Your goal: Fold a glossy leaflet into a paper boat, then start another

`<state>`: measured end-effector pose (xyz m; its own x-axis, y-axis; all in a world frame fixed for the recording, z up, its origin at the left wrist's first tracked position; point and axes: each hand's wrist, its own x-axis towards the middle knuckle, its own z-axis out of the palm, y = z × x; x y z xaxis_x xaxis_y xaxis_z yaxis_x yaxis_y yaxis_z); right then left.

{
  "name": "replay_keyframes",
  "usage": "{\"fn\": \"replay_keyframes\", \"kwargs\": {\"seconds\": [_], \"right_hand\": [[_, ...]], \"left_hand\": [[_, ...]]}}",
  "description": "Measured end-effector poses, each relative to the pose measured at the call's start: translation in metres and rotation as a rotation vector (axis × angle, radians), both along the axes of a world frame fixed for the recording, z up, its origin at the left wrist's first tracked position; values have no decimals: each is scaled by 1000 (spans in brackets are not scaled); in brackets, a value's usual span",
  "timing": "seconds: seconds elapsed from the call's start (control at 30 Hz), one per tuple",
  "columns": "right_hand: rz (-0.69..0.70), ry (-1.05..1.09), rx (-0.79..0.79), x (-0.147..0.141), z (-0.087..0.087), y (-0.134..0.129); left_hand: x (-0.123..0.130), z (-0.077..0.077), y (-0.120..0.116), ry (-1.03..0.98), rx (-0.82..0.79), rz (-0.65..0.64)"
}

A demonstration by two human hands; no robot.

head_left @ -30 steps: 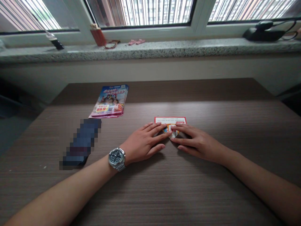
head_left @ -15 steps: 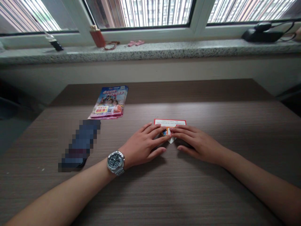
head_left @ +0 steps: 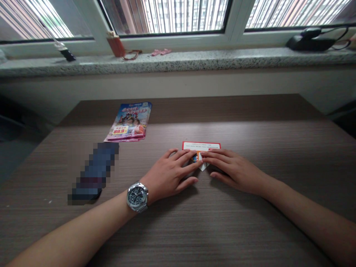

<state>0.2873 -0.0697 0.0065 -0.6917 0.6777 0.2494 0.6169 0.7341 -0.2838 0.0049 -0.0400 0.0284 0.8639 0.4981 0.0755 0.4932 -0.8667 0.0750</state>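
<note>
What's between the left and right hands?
A red-edged paper, its near side folded to a point, as the head view shows. The left hand and right hand both touch it.

The left forearm (head_left: 83,230) extends from the lower left, the right forearm (head_left: 308,211) from the lower right. Near the frame's centre, left grip (head_left: 171,173) and right grip (head_left: 237,168) lie palm down, fingers (head_left: 191,168) extended, tips nearly meeting.

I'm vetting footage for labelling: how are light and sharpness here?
Head view: bright window, a pale sheen across the table, soft shadows below the left hand and right hand; same view: small print on the paper unreadable, dark object pixelated.
</note>
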Motion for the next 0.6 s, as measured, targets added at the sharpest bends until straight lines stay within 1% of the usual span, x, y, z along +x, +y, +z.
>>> {"fn": "replay_keyframes", "kwargs": {"seconds": [0.17,0.6], "right_hand": [[-4,-23,13,-2,0,-1],[1,-17,41,-2,0,1]], "left_hand": [[-1,1,-1,-2,4,2],[-2,-2,-1,-6,-23,-14]]}}
